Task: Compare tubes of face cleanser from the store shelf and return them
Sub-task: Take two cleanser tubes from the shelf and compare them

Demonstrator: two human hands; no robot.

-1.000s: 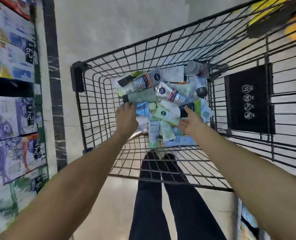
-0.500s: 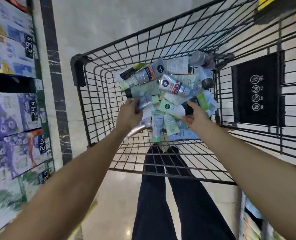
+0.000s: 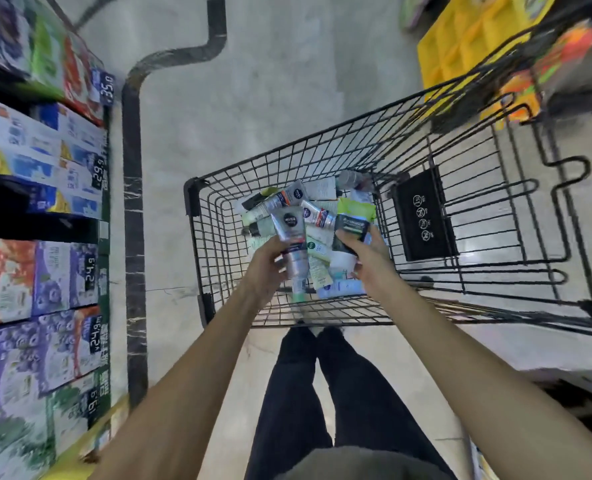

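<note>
left hand: now lifts silver tube | right hand: now lifts dark tube

Carrier: black wire shopping cart, standing on pale tiled floor
Contents: pile of cleanser tubes heaped on the basket bottom, toward its right side

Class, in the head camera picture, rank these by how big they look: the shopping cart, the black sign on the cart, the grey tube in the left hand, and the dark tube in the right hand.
1. Shopping cart
2. Black sign
3. Grey tube, held up by the left hand
4. Dark tube in the right hand, though fingers cover part of it, so the two tubes could be closer than they look.
</note>
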